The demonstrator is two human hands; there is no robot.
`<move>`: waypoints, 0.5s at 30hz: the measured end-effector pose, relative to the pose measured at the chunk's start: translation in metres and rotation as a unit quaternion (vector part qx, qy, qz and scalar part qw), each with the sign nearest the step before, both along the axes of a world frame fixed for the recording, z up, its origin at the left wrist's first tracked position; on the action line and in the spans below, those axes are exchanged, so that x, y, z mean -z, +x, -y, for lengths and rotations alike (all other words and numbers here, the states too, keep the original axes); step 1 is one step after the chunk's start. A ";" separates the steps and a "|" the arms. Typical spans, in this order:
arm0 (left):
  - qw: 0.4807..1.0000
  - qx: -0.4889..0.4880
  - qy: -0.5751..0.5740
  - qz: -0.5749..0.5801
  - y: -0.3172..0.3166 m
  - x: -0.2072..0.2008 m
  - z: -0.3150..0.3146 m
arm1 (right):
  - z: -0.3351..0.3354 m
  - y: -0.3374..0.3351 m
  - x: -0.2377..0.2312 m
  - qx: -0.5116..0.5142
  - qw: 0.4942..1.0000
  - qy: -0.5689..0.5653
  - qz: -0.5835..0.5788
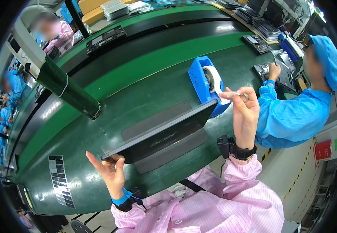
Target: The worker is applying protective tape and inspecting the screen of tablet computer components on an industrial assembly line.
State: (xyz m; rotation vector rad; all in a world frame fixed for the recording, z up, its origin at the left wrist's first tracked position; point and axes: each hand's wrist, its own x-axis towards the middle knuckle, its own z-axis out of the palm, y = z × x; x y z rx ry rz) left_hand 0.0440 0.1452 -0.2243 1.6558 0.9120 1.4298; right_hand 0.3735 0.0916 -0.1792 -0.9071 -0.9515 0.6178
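Note:
A thin dark panel (164, 136), which looks like a laptop screen, stands tilted on its edge over a dark grey mat (149, 165). My left hand (113, 176) grips its near left corner, thumb and some fingers around the edge, index finger stretched out. At the panel's far right end, my right hand (247, 110) pinches a small strip of whitish tape (233, 93) between thumb and fingers. Just left of that hand is a blue tape dispenser (196, 77) with a white tape roll (210, 79). Whether the strip is fully off the dispenser, I cannot tell.
A strip sheet of dark rectangles (61, 180) lies on the green table (94, 141) at left. A green-wrapped post (69, 91) rises beyond. At right, a co-worker in blue (292, 112) handles an opened laptop base (263, 72). Another laptop base (105, 40) lies on the far conveyor.

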 end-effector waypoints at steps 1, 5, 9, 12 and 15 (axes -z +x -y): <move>1.000 0.000 -0.005 0.008 0.000 0.002 0.000 | -0.003 -0.006 -0.004 0.029 0.999 0.006 -0.012; 1.000 0.009 -0.007 0.005 -0.001 0.000 0.000 | -0.009 -0.008 0.000 0.084 0.995 0.052 -0.017; 1.000 0.016 -0.008 0.017 0.001 0.002 -0.001 | -0.009 -0.018 -0.006 0.011 0.996 0.043 -0.076; 1.000 0.020 -0.004 0.014 -0.002 0.001 0.000 | -0.015 -0.032 -0.007 -0.089 0.996 0.015 -0.007; 1.000 0.023 -0.020 0.006 -0.002 -0.001 0.002 | -0.017 -0.028 0.002 -0.039 0.999 -0.028 0.004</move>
